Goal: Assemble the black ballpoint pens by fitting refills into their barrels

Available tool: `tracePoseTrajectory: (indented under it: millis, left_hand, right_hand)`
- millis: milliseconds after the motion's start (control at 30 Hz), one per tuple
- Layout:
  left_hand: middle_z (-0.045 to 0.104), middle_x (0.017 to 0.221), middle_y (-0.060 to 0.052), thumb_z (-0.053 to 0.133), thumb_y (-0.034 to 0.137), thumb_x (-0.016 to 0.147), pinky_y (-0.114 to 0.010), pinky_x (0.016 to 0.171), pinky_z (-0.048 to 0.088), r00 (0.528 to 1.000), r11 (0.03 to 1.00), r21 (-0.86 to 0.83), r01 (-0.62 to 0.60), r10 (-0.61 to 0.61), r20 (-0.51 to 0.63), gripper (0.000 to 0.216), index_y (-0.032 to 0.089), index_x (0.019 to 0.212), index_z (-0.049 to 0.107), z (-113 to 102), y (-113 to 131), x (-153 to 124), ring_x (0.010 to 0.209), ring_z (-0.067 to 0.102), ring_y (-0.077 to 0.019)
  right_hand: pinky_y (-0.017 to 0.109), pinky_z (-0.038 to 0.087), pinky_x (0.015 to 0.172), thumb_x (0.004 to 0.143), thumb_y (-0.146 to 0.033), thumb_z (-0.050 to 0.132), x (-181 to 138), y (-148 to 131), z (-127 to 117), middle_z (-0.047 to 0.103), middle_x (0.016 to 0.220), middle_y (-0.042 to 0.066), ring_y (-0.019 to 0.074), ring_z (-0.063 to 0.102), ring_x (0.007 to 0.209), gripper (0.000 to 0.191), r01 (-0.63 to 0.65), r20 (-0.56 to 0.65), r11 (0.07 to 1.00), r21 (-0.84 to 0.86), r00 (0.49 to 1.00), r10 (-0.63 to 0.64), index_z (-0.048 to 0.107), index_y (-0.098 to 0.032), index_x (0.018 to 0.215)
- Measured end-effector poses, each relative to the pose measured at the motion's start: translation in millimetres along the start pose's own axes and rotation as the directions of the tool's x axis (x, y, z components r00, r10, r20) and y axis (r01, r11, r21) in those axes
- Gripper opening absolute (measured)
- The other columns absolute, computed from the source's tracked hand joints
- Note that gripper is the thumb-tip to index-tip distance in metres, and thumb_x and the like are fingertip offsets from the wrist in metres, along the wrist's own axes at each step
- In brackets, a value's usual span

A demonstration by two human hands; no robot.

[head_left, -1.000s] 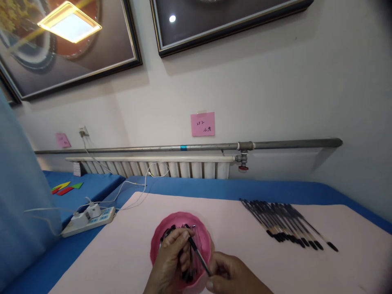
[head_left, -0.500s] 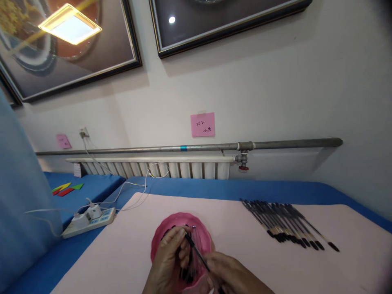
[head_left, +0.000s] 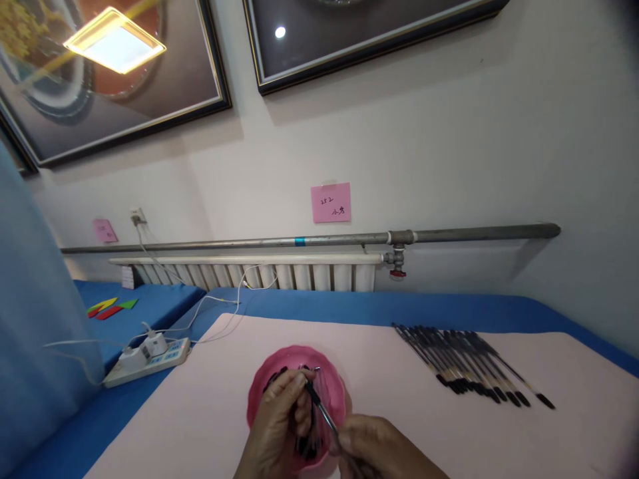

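black pen [head_left: 323, 412] held over pink bowl [head_left: 260, 380]

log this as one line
left hand: holding pen | right hand: on pen's near end | pink bowl: beneath | pen row: right side

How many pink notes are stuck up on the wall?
2. One pink note is above the pipe, near the middle; a second note is left of the socket. The blue curtain may hide more.
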State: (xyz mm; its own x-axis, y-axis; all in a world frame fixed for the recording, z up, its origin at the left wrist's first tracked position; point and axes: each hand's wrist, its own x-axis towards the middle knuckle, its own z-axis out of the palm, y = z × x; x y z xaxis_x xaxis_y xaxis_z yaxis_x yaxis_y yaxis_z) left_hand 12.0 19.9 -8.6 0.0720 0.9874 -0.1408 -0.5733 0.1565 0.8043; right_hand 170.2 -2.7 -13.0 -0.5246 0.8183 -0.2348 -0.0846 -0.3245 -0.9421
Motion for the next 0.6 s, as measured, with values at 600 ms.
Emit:
tracePoseTrajectory:
  millis: [600]
  left_hand:
    - [0.041, 0.044, 0.010, 0.074, 0.043, 0.061, -0.016, 0.037, 0.022, 0.970, 0.986, 0.120, -0.115, 0.138, -0.199, 0.035, 0.017, 0.062, 0.052, -10, 14, 3, 0.037, 0.031, -0.0030]
  right_hand:
    - [0.019, 0.016, 0.037, 0.073, -0.032, 0.054, 5, -5, -3, 0.038, 0.044, -0.011, 0.0037, 0.027, 0.034, 0.017, -0.018, -0.238, 0.993, -0.116, 0.971, -0.010, 0.041, -0.023, 0.066]
